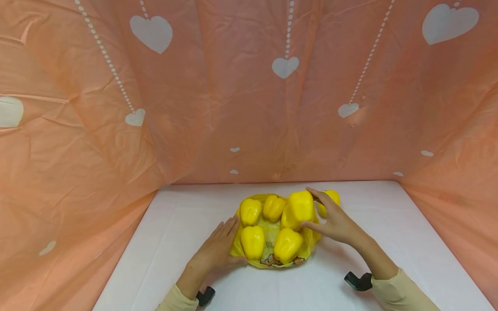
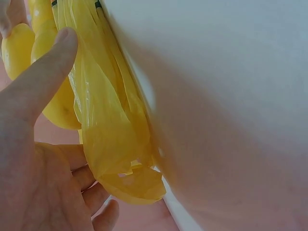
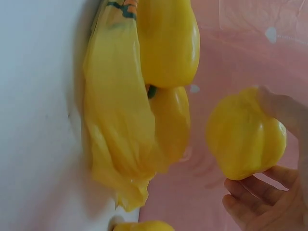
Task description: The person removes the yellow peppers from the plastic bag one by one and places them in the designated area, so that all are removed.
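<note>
A yellow plastic bag (image 1: 269, 225) lies on the table with several yellow bell peppers on it, among them one at the front left (image 1: 253, 242). My right hand (image 1: 337, 221) holds a yellow pepper (image 3: 246, 137) between thumb and fingers, raised over the bag's right side. Another pepper below it is partly covered in the head view. My left hand (image 1: 218, 247) rests against the bag's left edge, fingers extended; in the left wrist view its thumb lies beside the crumpled bag (image 2: 108, 130).
One more yellow pepper (image 1: 331, 198) sits on the white table (image 1: 186, 216) behind my right hand, outside the bag. Orange-pink cloth (image 1: 249, 108) with white hearts surrounds the table at the back and sides.
</note>
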### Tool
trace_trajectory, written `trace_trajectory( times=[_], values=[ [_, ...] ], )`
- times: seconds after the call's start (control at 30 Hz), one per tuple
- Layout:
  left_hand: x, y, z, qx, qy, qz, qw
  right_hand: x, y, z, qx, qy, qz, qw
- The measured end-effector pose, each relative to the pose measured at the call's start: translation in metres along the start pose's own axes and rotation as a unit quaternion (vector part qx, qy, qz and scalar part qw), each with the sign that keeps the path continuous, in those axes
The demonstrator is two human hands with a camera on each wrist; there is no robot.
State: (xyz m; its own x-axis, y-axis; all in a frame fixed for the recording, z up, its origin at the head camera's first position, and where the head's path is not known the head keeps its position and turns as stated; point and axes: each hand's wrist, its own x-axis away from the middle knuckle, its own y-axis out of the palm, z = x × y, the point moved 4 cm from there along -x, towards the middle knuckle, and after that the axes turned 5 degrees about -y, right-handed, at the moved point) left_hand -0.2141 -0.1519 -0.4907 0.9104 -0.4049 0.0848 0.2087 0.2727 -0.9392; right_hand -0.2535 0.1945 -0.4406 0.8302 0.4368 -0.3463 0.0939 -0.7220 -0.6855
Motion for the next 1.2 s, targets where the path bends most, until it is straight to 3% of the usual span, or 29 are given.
trace_trajectory(
  times=[0.43, 1.2],
  values=[
    [0.000, -0.001, 0.001, 0.007, 0.001, -0.002, 1.0000, 0.016, -0.019, 0.015, -0.008, 0.024, 0.030, 0.9992],
    [0.000, 0.000, -0.001, 0.001, -0.001, -0.002, 1.0000, 0.034, -0.055, 0.036, 0.052, 0.041, 0.088, 0.9939]
  ],
)
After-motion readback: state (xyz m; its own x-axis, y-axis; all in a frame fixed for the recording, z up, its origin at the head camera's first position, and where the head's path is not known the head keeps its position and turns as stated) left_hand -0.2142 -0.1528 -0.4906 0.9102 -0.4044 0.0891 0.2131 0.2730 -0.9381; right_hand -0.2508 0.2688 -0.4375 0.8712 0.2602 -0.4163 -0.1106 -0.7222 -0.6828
